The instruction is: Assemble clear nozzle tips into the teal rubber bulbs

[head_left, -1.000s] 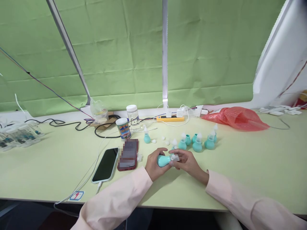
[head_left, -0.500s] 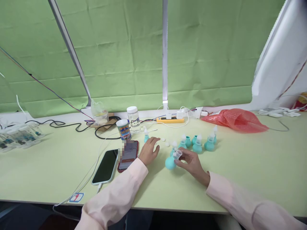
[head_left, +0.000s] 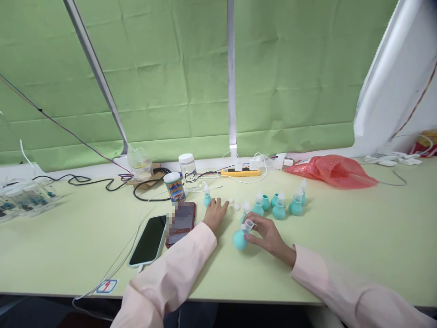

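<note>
My right hand [head_left: 268, 234] pinches the clear plastic top of a teal squeeze bulb [head_left: 240, 240], which is tilted just above or on the table. My left hand [head_left: 215, 215] is palm down with its fingers apart, its fingertips close to small white pieces [head_left: 236, 206]; nothing shows in it. Beyond its fingers a teal bulb with a clear tip [head_left: 207, 196] stands upright. Several more teal bulbs with clear tips [head_left: 279, 209] stand behind and right of my right hand, and among them an open teal bulb [head_left: 265, 202] has no tip.
Two phones, one dark-screened [head_left: 149, 241] and one red-edged [head_left: 182, 223], lie left of my left hand. Behind them stand a labelled jar [head_left: 175, 187] and a clear jar [head_left: 188, 171]. A yellow power strip [head_left: 241, 173], cables and red bubble wrap [head_left: 334, 171] line the back.
My left hand has moved slightly right, its fingers now over the table near the white pieces. My right hand still holds the bulb, slightly lower in view.
</note>
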Demonstrator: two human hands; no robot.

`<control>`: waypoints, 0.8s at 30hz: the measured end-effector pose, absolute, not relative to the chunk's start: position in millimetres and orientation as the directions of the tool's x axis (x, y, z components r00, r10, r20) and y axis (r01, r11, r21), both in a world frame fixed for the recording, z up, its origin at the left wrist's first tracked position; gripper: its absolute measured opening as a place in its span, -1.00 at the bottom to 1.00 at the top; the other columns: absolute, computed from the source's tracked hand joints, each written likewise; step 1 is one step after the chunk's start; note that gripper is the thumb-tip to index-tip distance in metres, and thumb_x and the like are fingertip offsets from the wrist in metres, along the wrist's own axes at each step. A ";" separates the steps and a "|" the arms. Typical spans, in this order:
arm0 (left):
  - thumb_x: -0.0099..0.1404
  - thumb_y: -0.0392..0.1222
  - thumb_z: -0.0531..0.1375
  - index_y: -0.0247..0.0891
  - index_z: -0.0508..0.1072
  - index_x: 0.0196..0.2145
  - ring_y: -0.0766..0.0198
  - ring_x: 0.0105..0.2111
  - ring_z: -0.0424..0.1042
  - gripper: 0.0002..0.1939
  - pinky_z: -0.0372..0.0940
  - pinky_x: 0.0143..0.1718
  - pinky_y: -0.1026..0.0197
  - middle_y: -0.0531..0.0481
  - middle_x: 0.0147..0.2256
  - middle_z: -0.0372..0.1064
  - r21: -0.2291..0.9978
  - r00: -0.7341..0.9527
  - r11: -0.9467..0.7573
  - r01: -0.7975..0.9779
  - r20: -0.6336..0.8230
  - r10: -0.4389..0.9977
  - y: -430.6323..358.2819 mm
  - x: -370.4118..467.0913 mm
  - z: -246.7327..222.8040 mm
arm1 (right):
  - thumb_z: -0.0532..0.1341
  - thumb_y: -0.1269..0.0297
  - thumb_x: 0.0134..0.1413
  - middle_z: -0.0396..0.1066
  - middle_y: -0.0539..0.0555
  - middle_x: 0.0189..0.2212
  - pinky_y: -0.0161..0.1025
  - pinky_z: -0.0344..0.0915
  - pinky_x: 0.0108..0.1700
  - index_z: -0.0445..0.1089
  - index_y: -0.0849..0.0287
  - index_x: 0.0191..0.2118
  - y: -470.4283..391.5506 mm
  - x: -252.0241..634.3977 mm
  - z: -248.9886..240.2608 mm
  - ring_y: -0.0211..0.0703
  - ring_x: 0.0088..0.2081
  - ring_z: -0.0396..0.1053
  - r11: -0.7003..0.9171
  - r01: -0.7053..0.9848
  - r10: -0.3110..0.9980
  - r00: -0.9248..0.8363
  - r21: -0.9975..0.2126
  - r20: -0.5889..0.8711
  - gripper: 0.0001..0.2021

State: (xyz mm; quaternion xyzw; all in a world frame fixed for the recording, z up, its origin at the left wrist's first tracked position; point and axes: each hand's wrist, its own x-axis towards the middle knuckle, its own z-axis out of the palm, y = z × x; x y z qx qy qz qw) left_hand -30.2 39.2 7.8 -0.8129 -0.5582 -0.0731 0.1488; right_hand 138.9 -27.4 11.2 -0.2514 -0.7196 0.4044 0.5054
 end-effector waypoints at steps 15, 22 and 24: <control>-0.03 -0.42 0.06 -0.32 0.25 -0.20 0.29 -0.35 0.29 -0.63 0.25 -0.34 0.21 -0.12 -0.25 0.23 0.722 0.207 -0.418 0.551 0.367 0.907 28.5 -29.0 17.9 | 0.09 0.19 -0.11 0.29 0.05 -0.50 -0.27 0.20 -0.35 0.11 0.19 -0.44 -31.3 137.9 10.5 -0.23 -0.42 0.29 0.426 -0.040 0.785 -0.481 -0.904 0.391 -0.82; -0.13 -0.32 0.22 -0.39 0.33 -0.39 0.20 -0.34 0.36 -0.74 0.20 -0.23 0.12 -0.09 -0.39 0.38 0.942 0.328 -0.011 -0.336 0.128 0.936 1.7 -28.4 32.4 | 0.05 0.25 -0.06 0.22 -0.04 -0.59 -0.33 0.15 -0.44 0.13 0.18 -0.37 -32.1 137.0 7.1 -0.31 -0.54 0.21 0.518 0.083 0.817 -0.340 -0.851 0.465 -0.87; -0.14 -0.34 0.23 -0.39 0.33 -0.46 0.21 -0.37 0.37 -0.80 0.21 -0.26 0.14 -0.07 -0.43 0.39 0.917 0.338 0.043 -0.397 0.102 0.936 -0.3 -28.3 31.2 | 0.05 0.27 -0.06 0.19 -0.06 -0.61 -0.34 0.15 -0.48 0.11 0.17 -0.36 -32.6 136.5 5.2 -0.33 -0.58 0.18 0.527 0.090 0.819 -0.318 -0.845 0.477 -0.87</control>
